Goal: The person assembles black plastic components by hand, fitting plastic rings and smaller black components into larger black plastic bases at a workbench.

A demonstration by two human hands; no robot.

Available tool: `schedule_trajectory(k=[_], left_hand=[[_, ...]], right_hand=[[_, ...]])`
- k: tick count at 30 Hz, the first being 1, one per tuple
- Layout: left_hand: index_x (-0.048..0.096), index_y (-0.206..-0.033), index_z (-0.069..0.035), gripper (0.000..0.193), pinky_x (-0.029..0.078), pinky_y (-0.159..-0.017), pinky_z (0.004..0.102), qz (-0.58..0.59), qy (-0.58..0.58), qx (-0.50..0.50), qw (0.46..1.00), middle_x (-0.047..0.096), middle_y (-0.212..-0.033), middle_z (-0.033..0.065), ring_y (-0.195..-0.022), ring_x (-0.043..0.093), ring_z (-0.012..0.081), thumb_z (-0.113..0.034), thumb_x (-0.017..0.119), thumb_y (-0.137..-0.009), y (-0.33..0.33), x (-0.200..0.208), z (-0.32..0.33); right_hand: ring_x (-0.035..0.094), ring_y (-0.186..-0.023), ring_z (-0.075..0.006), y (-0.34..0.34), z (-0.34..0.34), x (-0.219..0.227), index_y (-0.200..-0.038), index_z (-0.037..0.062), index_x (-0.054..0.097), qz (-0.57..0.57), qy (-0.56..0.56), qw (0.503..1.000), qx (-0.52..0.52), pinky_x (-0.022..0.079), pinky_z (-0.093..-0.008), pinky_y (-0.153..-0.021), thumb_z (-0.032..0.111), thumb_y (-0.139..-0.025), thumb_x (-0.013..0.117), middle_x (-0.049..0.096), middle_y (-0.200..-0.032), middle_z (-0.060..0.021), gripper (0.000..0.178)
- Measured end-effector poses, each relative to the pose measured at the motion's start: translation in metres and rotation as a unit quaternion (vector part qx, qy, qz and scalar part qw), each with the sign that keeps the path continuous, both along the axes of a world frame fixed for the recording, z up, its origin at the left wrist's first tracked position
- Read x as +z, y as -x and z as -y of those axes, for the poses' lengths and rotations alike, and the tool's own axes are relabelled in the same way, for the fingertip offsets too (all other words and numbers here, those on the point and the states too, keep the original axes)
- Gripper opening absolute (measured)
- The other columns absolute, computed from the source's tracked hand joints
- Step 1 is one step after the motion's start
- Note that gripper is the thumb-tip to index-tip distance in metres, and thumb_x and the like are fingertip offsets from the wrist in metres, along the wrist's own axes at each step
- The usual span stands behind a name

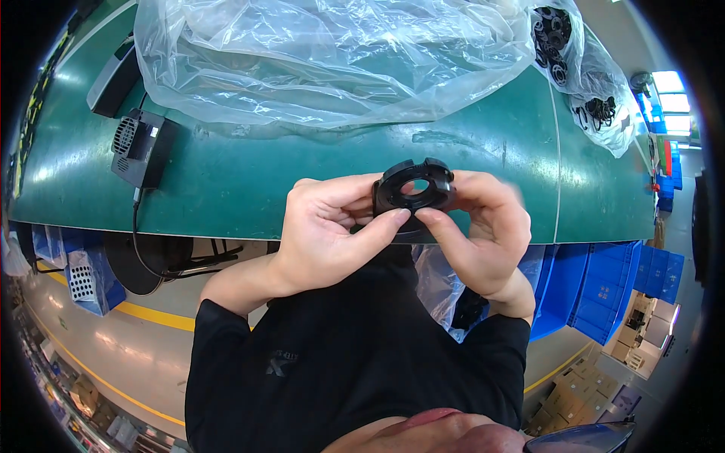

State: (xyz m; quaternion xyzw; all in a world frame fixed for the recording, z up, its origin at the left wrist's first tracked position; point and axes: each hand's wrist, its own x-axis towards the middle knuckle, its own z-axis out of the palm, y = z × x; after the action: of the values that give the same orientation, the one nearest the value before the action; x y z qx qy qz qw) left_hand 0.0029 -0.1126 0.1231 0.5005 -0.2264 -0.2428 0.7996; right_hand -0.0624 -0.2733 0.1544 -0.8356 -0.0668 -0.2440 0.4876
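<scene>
A black ring-shaped plastic part [393, 181] with a round hole through its middle is held up between both hands, over the near edge of the green table. My left hand [325, 226] grips its left side, the thumb pressed along the lower rim. On the other side my right hand [487, 226] closes on the part, its thumb tip also at the lower rim, close to the left thumb. The fingers behind the part are partly hidden.
A large clear plastic bag [332, 68] covers the table's far side. Bags of black parts [555, 45] lie at the far right. A black device with a grille [143, 147] and cable stands on the left. Blue bins [600, 291] sit below the table's right edge.
</scene>
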Motion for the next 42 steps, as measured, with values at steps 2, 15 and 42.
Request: schedule_trajectory(k=[2, 15, 42], left_hand=[[0.057, -0.108, 0.011, 0.028, 0.049, -0.074, 0.0226, 0.010, -0.008, -0.002, 1.000, 0.064, -0.096, 0.0110, -0.085, 0.058, 0.0099, 0.008, 0.057, -0.080, -0.001, 0.000, -0.001], [0.051, -0.119, 0.005, 0.036, 0.047, -0.074, 0.0210, -0.028, -0.010, -0.036, 0.999, 0.064, -0.096, 0.0101, -0.085, 0.057, 0.0073, 0.004, 0.053, -0.083, 0.000, 0.009, -0.002], [0.067, -0.089, 0.006, 0.016, 0.045, -0.056, 0.0190, 0.160, -0.062, 0.113, 0.979, 0.067, -0.074, 0.0120, -0.062, 0.061, 0.0099, 0.003, 0.066, -0.073, 0.000, 0.002, 0.005]], right_hand=[[0.063, -0.078, -0.0166, 0.000, -0.001, -0.001, -0.108, -0.0042, 0.051, -0.043, -0.152, 0.987, -0.014, 0.050, -0.0254, -0.070, -0.011, -0.067, 0.069, 0.063, -0.090, -0.0158, 0.046], [0.063, -0.079, -0.0158, -0.005, 0.015, -0.001, -0.092, -0.0061, 0.061, -0.040, -0.164, 0.986, 0.010, 0.051, -0.0251, -0.070, -0.009, -0.072, 0.067, 0.065, -0.083, -0.0134, 0.021], [0.061, -0.067, -0.0160, -0.005, 0.008, -0.002, -0.087, -0.0037, 0.066, -0.060, -0.051, 0.995, 0.059, 0.049, -0.0229, -0.059, -0.005, -0.070, 0.069, 0.063, -0.078, -0.0119, 0.017]])
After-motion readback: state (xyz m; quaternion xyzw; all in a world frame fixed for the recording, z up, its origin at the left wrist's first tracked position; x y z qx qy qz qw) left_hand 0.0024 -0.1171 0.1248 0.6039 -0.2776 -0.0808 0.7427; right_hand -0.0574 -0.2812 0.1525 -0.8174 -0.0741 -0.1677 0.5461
